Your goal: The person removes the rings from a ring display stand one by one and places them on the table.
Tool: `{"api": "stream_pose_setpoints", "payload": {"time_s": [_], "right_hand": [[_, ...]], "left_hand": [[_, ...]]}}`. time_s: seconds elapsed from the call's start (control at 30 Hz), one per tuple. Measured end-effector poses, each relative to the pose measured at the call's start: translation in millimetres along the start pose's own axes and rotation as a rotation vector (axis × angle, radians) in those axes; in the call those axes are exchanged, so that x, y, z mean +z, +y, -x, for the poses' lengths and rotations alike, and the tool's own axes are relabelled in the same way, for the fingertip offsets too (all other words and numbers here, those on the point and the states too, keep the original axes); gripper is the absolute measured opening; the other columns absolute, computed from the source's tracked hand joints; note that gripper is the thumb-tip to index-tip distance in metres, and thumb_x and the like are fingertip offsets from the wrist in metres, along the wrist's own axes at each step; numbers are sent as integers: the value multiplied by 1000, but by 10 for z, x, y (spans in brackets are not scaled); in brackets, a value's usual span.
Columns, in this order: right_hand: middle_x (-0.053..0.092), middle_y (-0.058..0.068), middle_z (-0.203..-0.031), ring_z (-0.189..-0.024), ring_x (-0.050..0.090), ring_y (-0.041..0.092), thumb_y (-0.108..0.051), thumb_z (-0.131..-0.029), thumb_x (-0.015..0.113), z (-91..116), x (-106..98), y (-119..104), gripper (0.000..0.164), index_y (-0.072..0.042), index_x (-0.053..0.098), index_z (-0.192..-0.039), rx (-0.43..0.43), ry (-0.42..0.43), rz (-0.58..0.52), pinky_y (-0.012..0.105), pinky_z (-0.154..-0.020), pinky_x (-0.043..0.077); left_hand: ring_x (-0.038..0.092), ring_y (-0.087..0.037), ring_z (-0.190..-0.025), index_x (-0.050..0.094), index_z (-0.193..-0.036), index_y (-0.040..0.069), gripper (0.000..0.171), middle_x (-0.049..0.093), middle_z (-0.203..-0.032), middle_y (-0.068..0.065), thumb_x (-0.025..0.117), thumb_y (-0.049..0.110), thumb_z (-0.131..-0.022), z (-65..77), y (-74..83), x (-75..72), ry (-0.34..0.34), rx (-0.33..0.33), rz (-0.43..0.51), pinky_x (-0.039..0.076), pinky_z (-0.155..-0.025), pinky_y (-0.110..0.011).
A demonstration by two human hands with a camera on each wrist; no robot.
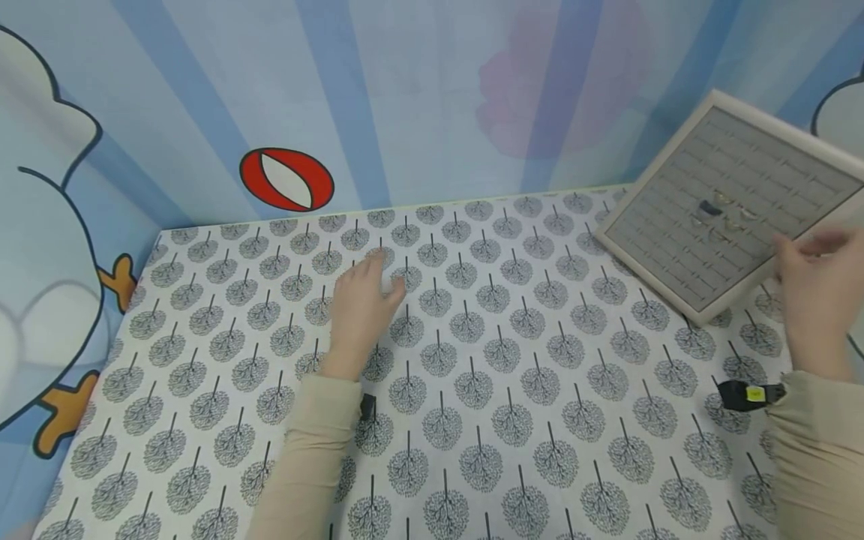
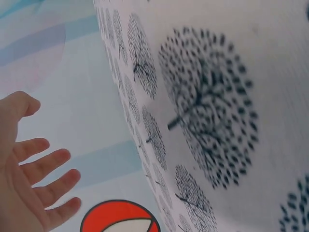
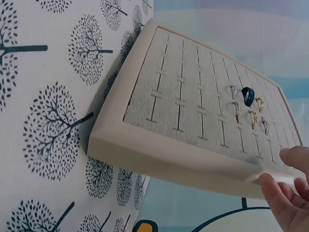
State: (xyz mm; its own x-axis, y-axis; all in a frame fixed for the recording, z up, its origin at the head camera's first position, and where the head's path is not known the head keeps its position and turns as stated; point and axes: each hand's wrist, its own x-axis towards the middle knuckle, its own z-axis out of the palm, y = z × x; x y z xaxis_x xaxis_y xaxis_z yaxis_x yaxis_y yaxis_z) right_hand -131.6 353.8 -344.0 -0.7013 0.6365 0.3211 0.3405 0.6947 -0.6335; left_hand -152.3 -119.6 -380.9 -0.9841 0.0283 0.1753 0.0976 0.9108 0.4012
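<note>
A square ring display tray [image 1: 675,195] with a pale rim and a grey slotted pad is tilted up at the right in the head view. My right hand [image 1: 820,289] grips its near right edge, thumb on the rim and fingers beneath. Several rings sit in the middle slots. In the right wrist view, a dark blue band [image 3: 247,96] stands among gold and silver rings, such as a gold ring [image 3: 253,119]. My left hand [image 1: 364,311] hovers over the tablecloth left of centre, fingers apart and relaxed, holding nothing.
The table is covered by a white cloth [image 1: 502,352] printed with dark trees. Behind it hangs a blue striped backdrop [image 1: 432,90] with a red and white ball shape [image 1: 286,180]. Black straps [image 1: 742,395] circle the wrists below the beige sleeves.
</note>
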Motion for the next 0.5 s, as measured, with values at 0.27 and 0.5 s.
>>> {"api": "stream_pose_setpoints", "payload": {"time_s": [0.27, 0.5], "right_hand": [[50, 2, -142, -93, 50, -14, -52, -94, 45, -114, -66, 199, 59, -16, 38, -141, 78, -13, 120, 11, -83, 40], [37, -13, -151, -129, 50, 4, -49, -89, 57, -822, 491, 1295, 66, -43, 19, -143, 46, -122, -21, 36, -110, 43]], "left_hand": [[63, -38, -108, 48, -138, 7, 52, 60, -131, -17, 56, 32, -94, -24, 108, 96, -58, 22, 10, 50, -97, -48], [64, -34, -108, 49, -137, 9, 49, 62, -129, -15, 54, 33, -95, -19, 203, 155, -105, 11, 53, 53, -93, -45]]}}
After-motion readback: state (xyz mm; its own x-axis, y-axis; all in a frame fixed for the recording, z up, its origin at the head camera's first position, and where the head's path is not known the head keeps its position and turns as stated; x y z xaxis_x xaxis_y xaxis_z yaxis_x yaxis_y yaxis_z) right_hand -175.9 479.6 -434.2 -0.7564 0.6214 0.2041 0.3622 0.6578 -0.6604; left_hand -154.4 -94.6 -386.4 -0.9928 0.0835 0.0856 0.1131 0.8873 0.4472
